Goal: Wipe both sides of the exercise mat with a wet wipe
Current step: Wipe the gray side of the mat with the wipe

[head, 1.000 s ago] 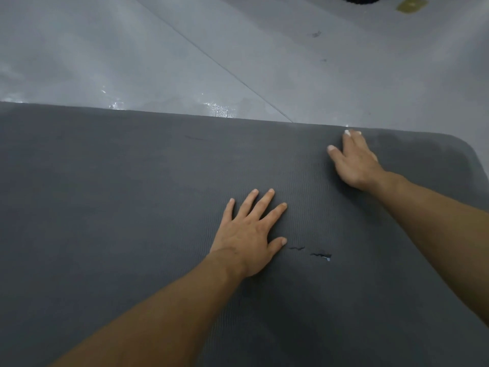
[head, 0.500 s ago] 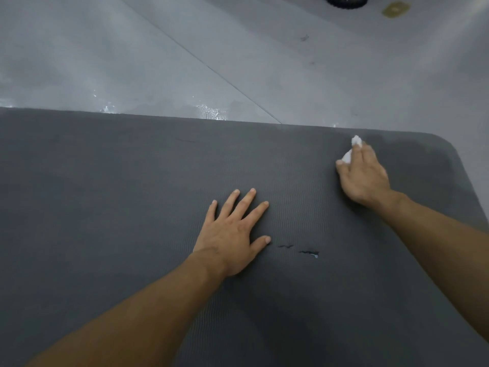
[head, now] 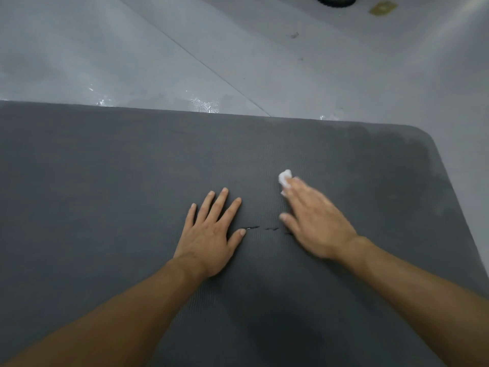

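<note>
A dark grey exercise mat point(head: 105, 181) lies flat on the floor and fills the lower part of the head view, its rounded corner at the right. My left hand point(head: 211, 234) rests flat on it, fingers spread. My right hand point(head: 315, 221) lies with straight fingers on a small white wet wipe point(head: 285, 178), pressing it to the mat; only a bunched end of the wipe shows past the fingertips. Small black tears point(head: 264, 228) mark the mat between my two hands. A darker damp patch point(head: 397, 160) covers the mat near the right corner.
Grey glossy floor point(head: 238, 49) stretches beyond the mat's far edge, with wet glints along it. A black round object point(head: 336, 0) and a yellowish tag point(head: 382, 7) sit at the top edge.
My right hand has slid with the wipe from the mat's far edge near the right corner toward me and to the left, ending beside my left hand. The left hand stays planted.
</note>
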Demonstrator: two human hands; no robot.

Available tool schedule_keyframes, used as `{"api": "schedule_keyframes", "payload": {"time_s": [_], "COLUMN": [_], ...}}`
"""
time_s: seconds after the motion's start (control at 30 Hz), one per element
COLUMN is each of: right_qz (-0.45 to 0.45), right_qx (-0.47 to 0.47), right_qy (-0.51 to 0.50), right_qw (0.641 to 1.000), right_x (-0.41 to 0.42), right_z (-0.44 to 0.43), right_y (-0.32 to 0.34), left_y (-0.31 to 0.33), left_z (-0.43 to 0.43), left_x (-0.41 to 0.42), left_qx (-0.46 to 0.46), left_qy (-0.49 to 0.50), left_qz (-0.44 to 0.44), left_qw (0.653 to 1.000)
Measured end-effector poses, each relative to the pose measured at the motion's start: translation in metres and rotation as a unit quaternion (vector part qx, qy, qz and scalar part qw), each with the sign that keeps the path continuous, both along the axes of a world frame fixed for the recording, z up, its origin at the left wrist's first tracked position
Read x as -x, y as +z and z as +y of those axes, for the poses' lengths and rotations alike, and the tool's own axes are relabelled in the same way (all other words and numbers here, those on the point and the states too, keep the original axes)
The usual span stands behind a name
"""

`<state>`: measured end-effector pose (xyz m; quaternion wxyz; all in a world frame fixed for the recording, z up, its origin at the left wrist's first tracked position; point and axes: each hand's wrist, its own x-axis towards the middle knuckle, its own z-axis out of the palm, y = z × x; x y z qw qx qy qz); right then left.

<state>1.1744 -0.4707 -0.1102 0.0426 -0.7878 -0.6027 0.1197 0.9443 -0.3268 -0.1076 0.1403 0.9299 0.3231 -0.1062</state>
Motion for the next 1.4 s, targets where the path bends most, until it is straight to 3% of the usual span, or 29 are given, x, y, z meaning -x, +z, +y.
{"api": "schedule_keyframes", "payload": {"time_s": [0.1, 0.2, 0.47, 0.6, 0.7, 0.8, 0.9, 1.0, 1.23, 1.3, 1.4], "right_qz": [-0.007, 0.031, 0.046, 0.014, -0.038, -0.028, -0.009, 0.021, 0.058, 0.034, -0.005], "right_qx": [0.002, -0.003, 0.014, 0.004, -0.007, -0.005, 0.003, -0.004, 0.015, 0.012, -0.006], "right_qy": [-0.144, -0.184, 0.105, 0.182, 0.119, -0.02, -0.07, -0.028, 0.224, 0.233, 0.157], "right_qw": [0.99, 0.982, 0.993, 0.983, 0.992, 0.999, 0.998, 0.999, 0.973, 0.972, 0.987], "right_x": [-0.027, -0.015, 0.095, 0.086, 0.047, 0.01, 0.009, 0.036, 0.101, 0.097, 0.077], "right_z": [0.009, 0.014, -0.016, -0.023, -0.002, 0.027, 0.048, 0.05, 0.026, 0.032, 0.055], "right_y": [-0.005, -0.007, 0.002, 0.0, -0.006, -0.005, -0.006, -0.007, 0.002, -0.001, -0.003], "left_y": [0.003, 0.006, -0.002, -0.004, -0.004, -0.005, -0.006, -0.004, -0.004, -0.005, -0.005], "left_z": [-0.004, -0.008, -0.007, 0.003, 0.013, 0.019, 0.02, 0.02, 0.022, 0.022, 0.019], "left_x": [0.004, 0.006, 0.021, 0.04, 0.055, 0.068, 0.076, 0.08, 0.089, 0.089, 0.086], "left_qx": [0.007, 0.01, -0.012, -0.02, -0.025, -0.028, -0.028, -0.031, -0.033, -0.031, -0.025], "left_qy": [0.005, 0.009, -0.012, -0.026, -0.017, -0.005, 0.019, 0.044, 0.099, 0.103, 0.116], "left_qz": [0.0, 0.008, -0.008, -0.008, 0.001, 0.0, -0.012, -0.013, -0.016, -0.017, -0.014], "left_qw": [1.0, 1.0, 1.0, 0.999, 1.0, 1.0, 0.999, 0.998, 0.994, 0.994, 0.993]}}
